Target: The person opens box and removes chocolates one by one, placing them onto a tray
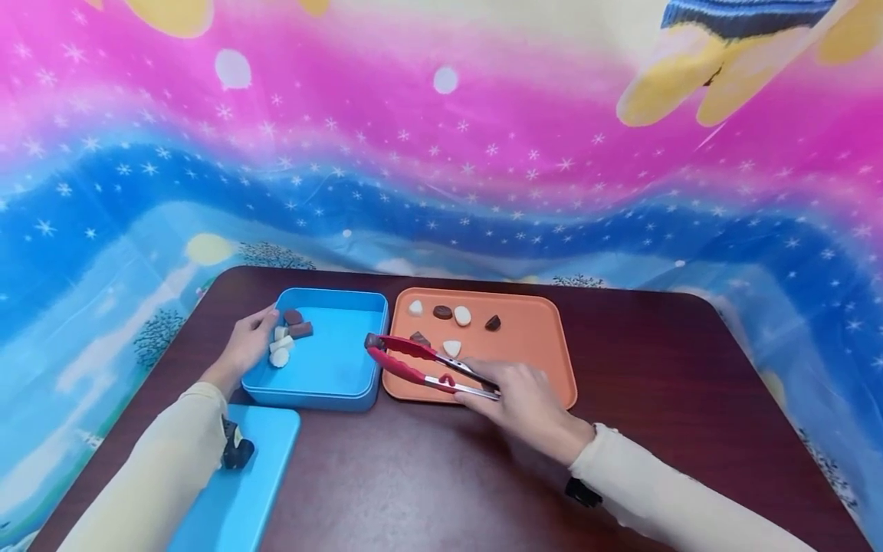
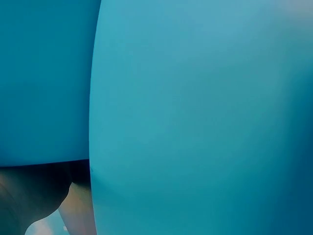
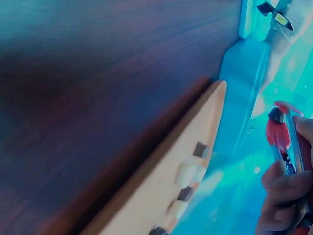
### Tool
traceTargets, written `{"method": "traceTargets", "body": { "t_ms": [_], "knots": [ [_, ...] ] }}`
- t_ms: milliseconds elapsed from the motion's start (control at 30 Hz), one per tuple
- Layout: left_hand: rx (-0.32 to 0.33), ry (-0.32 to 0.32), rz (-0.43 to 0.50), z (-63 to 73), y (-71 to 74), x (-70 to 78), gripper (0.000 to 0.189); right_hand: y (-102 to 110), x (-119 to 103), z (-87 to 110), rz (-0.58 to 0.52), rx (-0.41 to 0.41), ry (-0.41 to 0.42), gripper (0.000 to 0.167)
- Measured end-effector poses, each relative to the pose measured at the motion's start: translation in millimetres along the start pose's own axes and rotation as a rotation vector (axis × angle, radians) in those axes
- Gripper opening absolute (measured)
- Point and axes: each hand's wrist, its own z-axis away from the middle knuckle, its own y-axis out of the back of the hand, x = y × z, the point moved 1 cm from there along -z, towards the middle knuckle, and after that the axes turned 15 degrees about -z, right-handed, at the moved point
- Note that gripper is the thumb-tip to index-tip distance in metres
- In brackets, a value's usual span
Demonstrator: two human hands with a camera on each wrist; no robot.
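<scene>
My right hand (image 1: 520, 399) grips red-tipped tongs (image 1: 407, 373). A dark chocolate piece (image 1: 375, 343) is pinched between their tips, over the right rim of the blue box (image 1: 338, 401). The right wrist view also shows the dark piece (image 3: 276, 115) in the tips. My left hand (image 1: 250, 343) holds the box's left side, fingertips at the rim. Inside, along the left wall, lie brown chocolates (image 1: 300, 330) and cream-white ones (image 1: 279, 357). On the orange tray (image 1: 531, 345) sit several white and dark chocolates, among them a white oval (image 1: 462, 316) and a dark oval (image 1: 442, 312).
A flat light-blue lid (image 1: 258, 460) lies in front of the box, under my left forearm. Box and tray stand side by side toward the back of the dark wooden table (image 1: 662, 383). A colourful printed cloth (image 1: 441, 153) hangs behind and around the table.
</scene>
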Motion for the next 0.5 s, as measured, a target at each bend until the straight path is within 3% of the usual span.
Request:
{"method": "traceTargets", "body": {
  "t_ms": [500],
  "knots": [
    [0.002, -0.002, -0.009, 1.5, -0.7, -0.3, 0.065, 32.7, 41.3, 37.6, -0.012, 0.001, -0.161, 0.053]
  ]
}}
